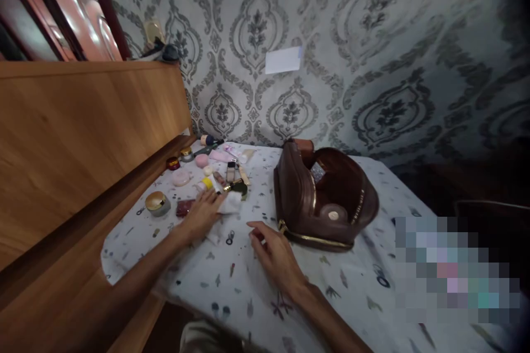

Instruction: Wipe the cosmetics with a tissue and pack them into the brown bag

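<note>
My left hand (202,214) reaches over the small items on the table, fingers stretched out and lying low. A white soft-looking item (232,203) is against its thumb side; I cannot make out its kind. Beside that hand is a dark red case (184,208), and just past the fingertips lies a small yellow-capped container (206,183). My right hand (273,253) hovers over the tablecloth with fingers apart and nothing in them. To its right stands a brown handbag (290,193), unzipped and gaping, with a small patterned item (317,171) inside.
Several cosmetics lie at the back left, among them a gold-lidded jar (157,203), a pink compact (181,177) and a pink tube (221,156). A wooden panel (95,116) bounds the left side. Patterned wallpaper (256,27) rises behind the table. A blurred-out patch covers the right.
</note>
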Available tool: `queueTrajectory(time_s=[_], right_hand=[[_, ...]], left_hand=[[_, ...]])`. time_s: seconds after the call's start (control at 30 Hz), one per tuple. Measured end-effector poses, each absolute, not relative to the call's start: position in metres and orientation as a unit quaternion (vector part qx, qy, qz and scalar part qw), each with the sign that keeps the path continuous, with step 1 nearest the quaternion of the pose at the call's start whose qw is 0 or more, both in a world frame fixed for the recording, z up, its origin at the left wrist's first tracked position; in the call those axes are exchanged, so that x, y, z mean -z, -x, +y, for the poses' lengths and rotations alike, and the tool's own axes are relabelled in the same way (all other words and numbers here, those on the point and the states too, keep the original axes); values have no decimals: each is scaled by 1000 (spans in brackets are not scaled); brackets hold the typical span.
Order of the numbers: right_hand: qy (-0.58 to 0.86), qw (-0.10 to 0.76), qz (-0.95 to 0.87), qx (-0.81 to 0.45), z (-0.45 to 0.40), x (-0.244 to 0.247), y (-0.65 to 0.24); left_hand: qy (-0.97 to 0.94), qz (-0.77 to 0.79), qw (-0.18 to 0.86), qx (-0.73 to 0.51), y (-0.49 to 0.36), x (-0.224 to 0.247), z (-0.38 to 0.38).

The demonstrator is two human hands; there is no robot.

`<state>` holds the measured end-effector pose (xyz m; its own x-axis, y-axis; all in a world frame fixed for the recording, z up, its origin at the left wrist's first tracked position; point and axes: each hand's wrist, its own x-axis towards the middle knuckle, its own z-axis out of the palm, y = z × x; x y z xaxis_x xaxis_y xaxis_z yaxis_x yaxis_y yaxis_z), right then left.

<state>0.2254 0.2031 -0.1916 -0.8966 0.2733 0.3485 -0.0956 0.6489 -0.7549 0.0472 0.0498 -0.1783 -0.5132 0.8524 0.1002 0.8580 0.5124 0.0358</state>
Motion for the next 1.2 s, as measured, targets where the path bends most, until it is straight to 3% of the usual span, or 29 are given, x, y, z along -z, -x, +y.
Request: queueTrajectory(time_s=[0.3,0.67,1.07,1.2], right_hand=[[94,205,-799,-557,181,223,-154],[122,266,-804,-517,161,248,-144],[128,192,-752,-618,166,237,-149],[129,192,-744,-626,167,237,-150]], left_hand=[[465,-871,46,150,-42,175,38],[361,-898,103,230,12,133,17],[268,-884,179,339,77,98,-41],[276,-872,140,379,86,108,-63]])
